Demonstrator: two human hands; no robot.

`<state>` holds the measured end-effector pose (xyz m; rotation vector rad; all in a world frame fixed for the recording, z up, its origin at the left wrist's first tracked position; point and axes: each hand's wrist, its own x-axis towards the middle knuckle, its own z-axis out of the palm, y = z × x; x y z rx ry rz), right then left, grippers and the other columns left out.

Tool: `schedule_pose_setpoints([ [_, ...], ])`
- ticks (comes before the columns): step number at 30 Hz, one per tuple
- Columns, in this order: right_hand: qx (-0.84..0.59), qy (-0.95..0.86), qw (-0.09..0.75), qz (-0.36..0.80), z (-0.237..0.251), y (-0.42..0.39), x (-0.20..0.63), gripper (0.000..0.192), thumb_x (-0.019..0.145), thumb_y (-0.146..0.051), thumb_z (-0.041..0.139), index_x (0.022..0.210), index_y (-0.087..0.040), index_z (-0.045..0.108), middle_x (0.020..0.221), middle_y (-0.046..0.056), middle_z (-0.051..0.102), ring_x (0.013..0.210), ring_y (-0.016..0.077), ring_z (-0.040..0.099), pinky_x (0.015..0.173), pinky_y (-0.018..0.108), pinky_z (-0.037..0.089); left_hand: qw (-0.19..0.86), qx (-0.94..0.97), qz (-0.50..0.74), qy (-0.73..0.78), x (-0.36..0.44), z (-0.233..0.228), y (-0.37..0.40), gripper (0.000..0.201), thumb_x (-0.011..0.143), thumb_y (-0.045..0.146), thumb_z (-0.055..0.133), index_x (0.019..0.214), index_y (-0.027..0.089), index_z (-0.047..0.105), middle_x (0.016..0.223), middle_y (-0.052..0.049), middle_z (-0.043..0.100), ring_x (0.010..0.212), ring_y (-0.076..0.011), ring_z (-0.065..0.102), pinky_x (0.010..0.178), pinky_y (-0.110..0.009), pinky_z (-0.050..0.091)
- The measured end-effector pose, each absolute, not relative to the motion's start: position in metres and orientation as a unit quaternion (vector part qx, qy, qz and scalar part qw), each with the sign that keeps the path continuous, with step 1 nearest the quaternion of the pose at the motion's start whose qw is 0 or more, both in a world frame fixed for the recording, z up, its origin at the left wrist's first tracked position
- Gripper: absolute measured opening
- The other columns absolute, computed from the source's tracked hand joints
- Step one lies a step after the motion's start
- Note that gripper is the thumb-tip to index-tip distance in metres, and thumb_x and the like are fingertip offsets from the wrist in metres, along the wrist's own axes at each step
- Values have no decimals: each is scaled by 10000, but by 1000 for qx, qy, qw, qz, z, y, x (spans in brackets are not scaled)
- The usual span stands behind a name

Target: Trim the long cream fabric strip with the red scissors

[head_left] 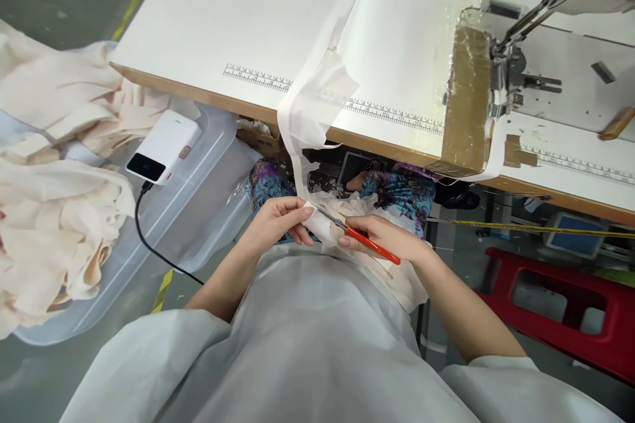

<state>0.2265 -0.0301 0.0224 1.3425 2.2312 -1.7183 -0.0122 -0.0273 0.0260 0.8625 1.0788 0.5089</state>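
Note:
My left hand (284,221) pinches the edge of a white fabric strip (298,168) above my lap. From there the strip runs up over the table edge and across the tabletop. My right hand (374,232) grips small scissors with red handles (372,246). Their metal blades point left and reach the cloth close to my left fingertips. I cannot tell whether the blades are parted. More pale fabric (397,277) lies bunched on my lap, below the right hand.
A white sewing table (238,13) with printed rulers lies ahead, its sewing machine (520,59) at right. On the left, a plastic bin (198,178) holds piled cream fabric (64,211) and a white power bank (163,145) with a black cable. A red stool (615,324) stands at right.

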Motion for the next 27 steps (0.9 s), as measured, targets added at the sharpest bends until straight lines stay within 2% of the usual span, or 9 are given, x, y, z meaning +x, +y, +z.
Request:
schedule_pose_setpoints([
  [21, 485, 760, -13, -433, 19, -42, 217, 578, 876, -727, 370, 615, -216, 303, 546, -45, 327, 507, 104, 301, 523, 265, 206, 734, 399, 249, 490, -14, 27, -28, 340, 806, 482, 675, 746, 154, 611, 544, -9, 662, 511, -151, 670, 479, -192, 482],
  [27, 483, 772, 16, -413, 20, -39, 220, 535, 891, -692, 382, 655, -215, 326, 591, -36, 369, 537, 113, 301, 543, 268, 203, 735, 398, 246, 492, -13, 27, -28, 332, 804, 474, 680, 745, 155, 614, 540, 0, 655, 505, -148, 665, 478, -193, 483],
])
